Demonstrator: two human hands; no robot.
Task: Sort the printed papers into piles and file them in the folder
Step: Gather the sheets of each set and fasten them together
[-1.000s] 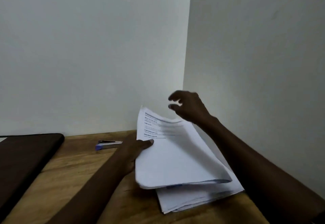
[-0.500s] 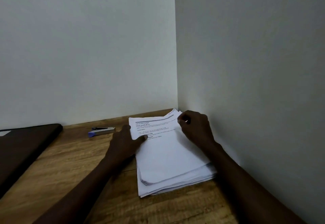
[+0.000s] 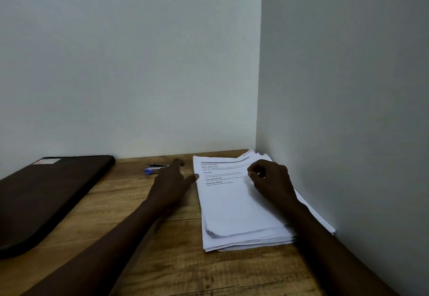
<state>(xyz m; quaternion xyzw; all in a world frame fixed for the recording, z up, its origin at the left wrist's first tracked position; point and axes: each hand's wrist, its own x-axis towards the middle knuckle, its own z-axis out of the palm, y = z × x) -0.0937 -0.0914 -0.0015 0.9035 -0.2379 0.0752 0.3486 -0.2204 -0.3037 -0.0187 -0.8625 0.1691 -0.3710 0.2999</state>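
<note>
A thick stack of printed white papers (image 3: 236, 205) lies flat on the wooden desk (image 3: 162, 261) in the corner, against the right wall. Its top sheet carries a few lines of print near the far end. My left hand (image 3: 171, 185) rests on the desk beside the stack with fingers stretched out, its thumb touching the stack's left edge. On the far right part of the stack sits my right hand (image 3: 271, 182), fingers curled, thumb and forefinger pinching the top sheet. A dark closed folder (image 3: 46, 200) lies at the left.
A small blue and silver stapler (image 3: 154, 169) lies on the desk near the back wall, just beyond my left fingertips. White walls close off the desk at the back and on the right. Bare wood shows between the folder and the stack.
The lifted bundle of sheets has come down flat onto the stack. My left hand let go of it and now lies beside it; my right hand dropped onto the top sheet.
</note>
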